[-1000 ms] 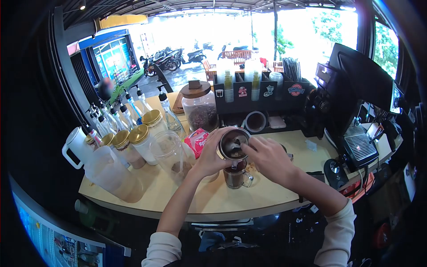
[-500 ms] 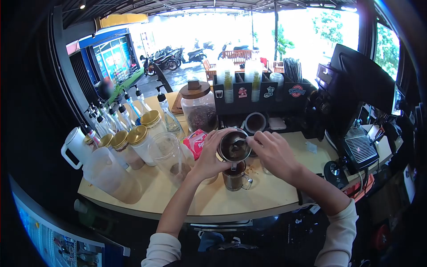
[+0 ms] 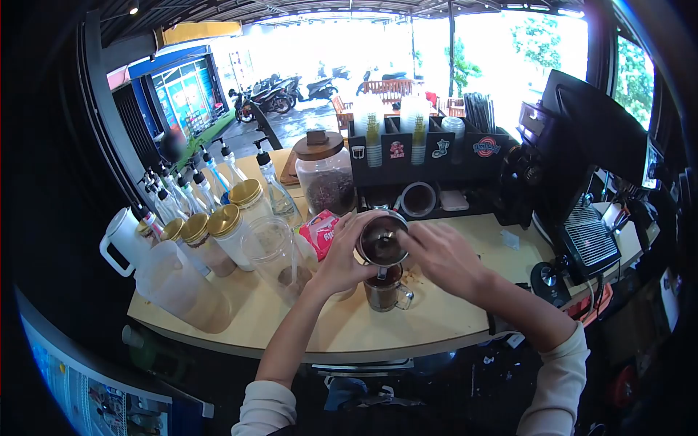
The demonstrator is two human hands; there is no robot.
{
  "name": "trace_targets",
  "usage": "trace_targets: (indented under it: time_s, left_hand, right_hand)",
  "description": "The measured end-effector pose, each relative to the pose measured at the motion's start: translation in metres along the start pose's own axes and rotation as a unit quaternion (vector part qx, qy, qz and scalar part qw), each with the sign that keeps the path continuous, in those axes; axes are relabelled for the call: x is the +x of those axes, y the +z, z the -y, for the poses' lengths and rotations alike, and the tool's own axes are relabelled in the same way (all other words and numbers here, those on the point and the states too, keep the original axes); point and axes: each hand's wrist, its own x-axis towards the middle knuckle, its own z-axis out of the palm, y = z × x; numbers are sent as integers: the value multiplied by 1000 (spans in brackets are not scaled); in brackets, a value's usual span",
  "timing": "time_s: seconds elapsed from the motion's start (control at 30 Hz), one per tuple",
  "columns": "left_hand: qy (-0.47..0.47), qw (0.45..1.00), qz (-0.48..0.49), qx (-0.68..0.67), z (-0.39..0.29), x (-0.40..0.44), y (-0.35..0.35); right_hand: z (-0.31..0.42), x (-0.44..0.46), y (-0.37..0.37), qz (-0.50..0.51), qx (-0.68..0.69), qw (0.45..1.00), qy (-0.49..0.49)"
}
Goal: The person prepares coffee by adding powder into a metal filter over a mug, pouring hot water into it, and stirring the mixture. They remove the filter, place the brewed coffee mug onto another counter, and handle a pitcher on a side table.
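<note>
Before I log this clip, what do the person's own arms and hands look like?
Pale, cream-looking sleeves, creased and gathered at the forearms, which are otherwise bare. The left hand and right hand are ungloved; no watch shows.

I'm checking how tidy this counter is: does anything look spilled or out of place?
Yes. Small brownish bits lie scattered on the countertop beside the glass mug, like a minor spill. Farther right, a crumpled-looking, clear piece, perhaps plastic, lies loose, like stray litter.
</note>
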Motion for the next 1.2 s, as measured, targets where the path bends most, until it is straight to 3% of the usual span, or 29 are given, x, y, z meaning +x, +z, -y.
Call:
trace_targets:
  time_s: [0.5,0.6,0.83,0.87,0.97,1.2]
  left_hand:
    - [-5,1000,9,-7,-1,-3,-9]
    - [-5,1000,0,0,-3,-4,-8]
    - [-2,999,2,44,-3,-7,-6]
    - [-2,999,3,43,-4,-7,-5]
    - [1,999,-5,44,-6,-7,-6]
    - [6,1000,-7,30,-7,-9,-5]
  right_hand:
    - [2,4,-11,13,-12,997,-76]
    - [-1,7,-17,-24,-68,997,-23]
    - [8,6,-15,20,-84,995,-45]
    - [3,8,-12,-22,-89,995,-28]
    - [3,8,-15,16,-54,997,-47]
    - [3,10,-16,-21,-58,997,-46]
